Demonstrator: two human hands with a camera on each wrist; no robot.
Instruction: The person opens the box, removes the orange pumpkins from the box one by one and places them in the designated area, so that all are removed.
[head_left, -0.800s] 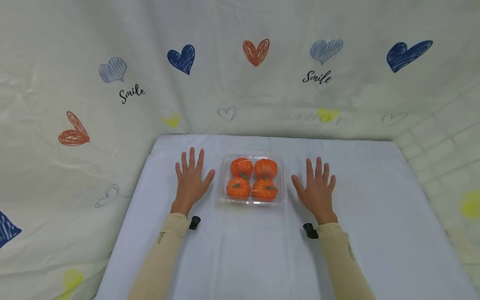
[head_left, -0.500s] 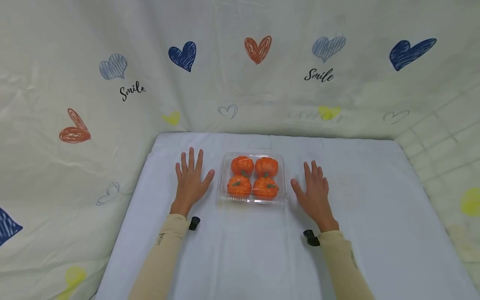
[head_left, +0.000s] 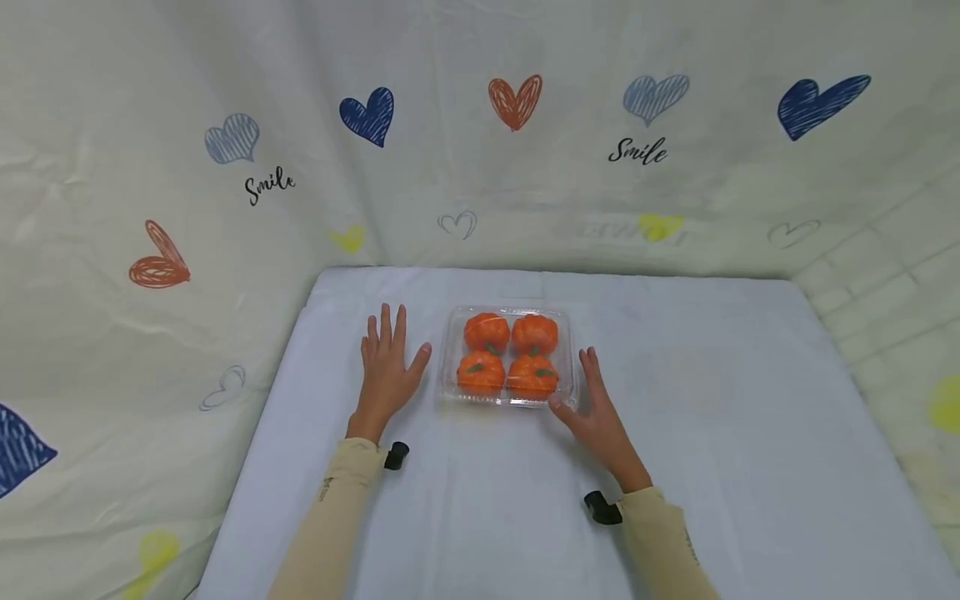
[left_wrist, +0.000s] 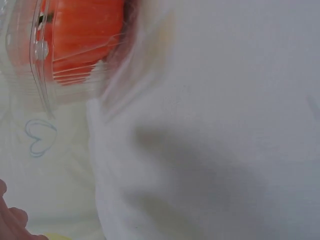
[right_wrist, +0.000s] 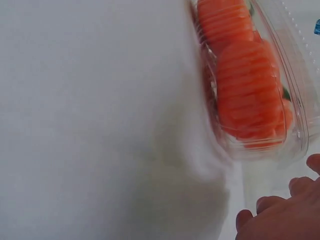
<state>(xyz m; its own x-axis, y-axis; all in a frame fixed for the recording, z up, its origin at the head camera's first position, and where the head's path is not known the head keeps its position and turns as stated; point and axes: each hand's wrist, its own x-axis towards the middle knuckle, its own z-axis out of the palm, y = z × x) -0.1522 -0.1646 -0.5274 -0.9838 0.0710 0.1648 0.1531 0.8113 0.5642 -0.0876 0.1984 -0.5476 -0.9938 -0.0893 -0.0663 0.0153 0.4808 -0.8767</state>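
A clear plastic clamshell box point(head_left: 468, 401) with its lid down stands near the table's middle, holding several small orange pumpkins point(head_left: 481, 372) with green stems. To its left, my left hand point(head_left: 386, 379) is spread above the table, apart from the box and holding nothing. My right hand point(head_left: 600, 425) is at the box's near right corner, fingers extended and thumb tip right at the edge. In the left wrist view, pumpkin point(left_wrist: 87, 32) shows through the ribbed wall. The right wrist view has my right fingers point(right_wrist: 270, 205) just beyond the box's end.
A white cloth covers the table point(head_left: 750, 417). Behind it hangs a pale curtain point(head_left: 570, 50) printed with hearts and "Smile". Small black wrist cameras point(head_left: 603, 507) sit on the inner side of both beige sleeves point(head_left: 663, 533).
My right hand has moved left and nearer to me, reaching the box's near right corner. The left hand has shifted slightly toward me, fingers closer together. The box stays put.
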